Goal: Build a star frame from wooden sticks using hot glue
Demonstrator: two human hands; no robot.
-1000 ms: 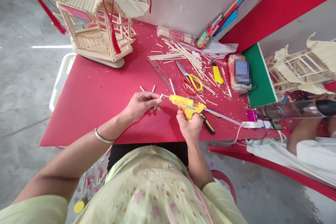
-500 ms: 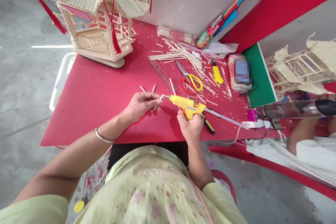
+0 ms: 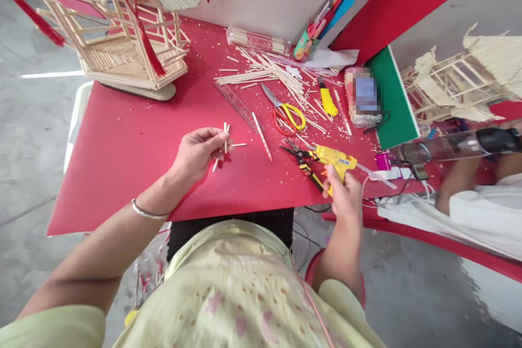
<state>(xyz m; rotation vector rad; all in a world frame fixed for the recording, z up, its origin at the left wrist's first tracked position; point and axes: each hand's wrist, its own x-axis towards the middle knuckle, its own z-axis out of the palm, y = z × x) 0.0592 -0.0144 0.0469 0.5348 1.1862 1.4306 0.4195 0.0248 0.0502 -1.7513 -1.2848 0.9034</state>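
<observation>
Between the thumb and fingers of my left hand (image 3: 200,151) are short pale wooden sticks (image 3: 225,138), pinched above the red table. Other short sticks lie just beside and under these fingers. My right hand (image 3: 345,193) is wrapped round the grip of a yellow hot glue gun (image 3: 335,159), its nozzle pointing left and a clear glue stick (image 3: 377,176) coming out of its back. Directly left of the gun lie black and yellow pliers (image 3: 304,163), partly behind it. A red-and-white pencil-like stick (image 3: 262,137) rests between my hands.
A wooden stick pavilion (image 3: 134,54) with red tassels stands at the back left. Scissors (image 3: 285,111), a clear ruler (image 3: 236,106), a yellow cutter (image 3: 327,99) and loose sticks (image 3: 285,76) lie farther back. At right are a power strip (image 3: 393,173) and another person's arm (image 3: 457,182).
My right hand has carried the glue gun right, away from the sticks in my left hand, to beside the pliers. My left hand still pinches the sticks. The view has shifted slightly.
</observation>
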